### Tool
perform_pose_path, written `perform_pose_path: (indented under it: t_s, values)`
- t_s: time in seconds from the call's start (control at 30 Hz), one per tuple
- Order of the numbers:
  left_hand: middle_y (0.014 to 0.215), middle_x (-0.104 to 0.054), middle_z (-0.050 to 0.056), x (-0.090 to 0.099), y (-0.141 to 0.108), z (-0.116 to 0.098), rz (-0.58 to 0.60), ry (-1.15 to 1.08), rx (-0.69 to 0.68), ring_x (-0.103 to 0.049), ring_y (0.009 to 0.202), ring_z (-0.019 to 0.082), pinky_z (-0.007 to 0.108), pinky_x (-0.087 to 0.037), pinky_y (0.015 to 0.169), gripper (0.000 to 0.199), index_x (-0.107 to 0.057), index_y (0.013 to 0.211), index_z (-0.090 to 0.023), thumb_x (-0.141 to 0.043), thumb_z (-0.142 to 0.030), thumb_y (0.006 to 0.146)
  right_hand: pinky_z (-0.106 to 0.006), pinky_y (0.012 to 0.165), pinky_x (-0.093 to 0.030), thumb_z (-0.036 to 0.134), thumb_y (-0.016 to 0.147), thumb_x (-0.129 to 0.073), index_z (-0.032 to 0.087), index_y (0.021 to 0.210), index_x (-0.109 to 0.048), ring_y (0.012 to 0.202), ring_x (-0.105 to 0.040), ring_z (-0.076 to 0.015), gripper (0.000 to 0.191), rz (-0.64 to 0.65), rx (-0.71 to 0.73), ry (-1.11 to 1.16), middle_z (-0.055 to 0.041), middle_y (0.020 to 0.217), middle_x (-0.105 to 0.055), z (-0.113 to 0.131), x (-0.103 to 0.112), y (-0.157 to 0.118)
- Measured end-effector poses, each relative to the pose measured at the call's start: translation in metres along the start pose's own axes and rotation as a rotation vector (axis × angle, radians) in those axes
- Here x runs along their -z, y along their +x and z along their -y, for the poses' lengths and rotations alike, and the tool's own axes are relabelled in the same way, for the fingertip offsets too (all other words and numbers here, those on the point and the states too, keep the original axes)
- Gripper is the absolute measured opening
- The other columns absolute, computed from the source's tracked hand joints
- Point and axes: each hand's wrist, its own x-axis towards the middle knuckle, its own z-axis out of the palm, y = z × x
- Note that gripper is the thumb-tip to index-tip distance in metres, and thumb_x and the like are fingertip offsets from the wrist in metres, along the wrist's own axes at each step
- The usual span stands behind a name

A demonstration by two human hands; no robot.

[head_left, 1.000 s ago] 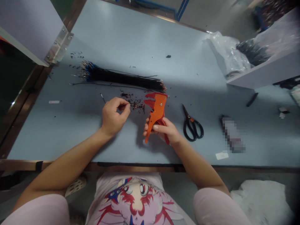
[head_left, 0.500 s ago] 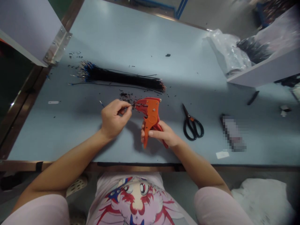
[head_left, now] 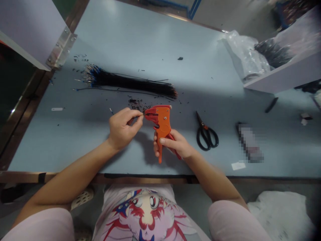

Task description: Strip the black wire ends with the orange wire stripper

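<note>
Nothing legible in view. The pixelated grey-and-black oblong packet (head_left: 249, 142) is blurred past reading. The small white paper slip (head_left: 238, 166) and narrow white paper strip (head_left: 57, 109) are too small to read. The orange metal wire stripper (head_left: 163, 125) shows no readable marking.

Overhead light, bright; pale glare on far bench top (head_left: 107, 13). Soft shadow left of my right hand (head_left: 174, 144). Edges bowed by wide lens; patch (head_left: 248, 142) pixelated, unreadable.
</note>
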Motion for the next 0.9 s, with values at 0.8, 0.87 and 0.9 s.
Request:
perform_pose_path:
  t_s: [0.8,0.87,0.9]
  values:
    - [0.063,-0.063,-0.004,0.008,0.003,-0.006,0.082,0.012,-0.047,-0.054,0.056,0.009,0.022,-0.040,0.058,0.011,-0.067,0.078,-0.023,-0.057,-0.022,0.081,-0.026,0.043,-0.051,0.040,0.085,-0.060,0.014,0.082,-0.051,0.049,-0.060,-0.0146,0.028,-0.010,-0.042,0.024,-0.0007,0.060,-0.059,0.002,-0.003,-0.004]
    - [0.063,-0.062,-0.004,0.010,0.003,-0.008,0.099,0.015,-0.053,-0.054,0.056,0.009,0.021,-0.040,0.058,0.011,-0.067,0.078,-0.023,-0.057,-0.021,0.081,-0.025,0.042,-0.050,0.042,0.085,-0.060,0.014,0.080,-0.051,0.048,-0.060,-0.0143,0.029,-0.008,-0.049,0.014,-0.0005,0.059,-0.059,0.003,-0.003,-0.005]
    - [0.063,-0.062,-0.004,0.010,0.003,-0.009,0.105,0.020,-0.057,-0.054,0.056,0.009,0.021,-0.040,0.057,0.011,-0.067,0.079,-0.023,-0.056,-0.021,0.082,-0.025,0.041,-0.050,0.042,0.084,-0.060,0.014,0.080,-0.050,0.047,-0.059,-0.0141,0.030,-0.007,-0.050,0.004,-0.0005,0.058,-0.058,0.004,-0.003,-0.006]
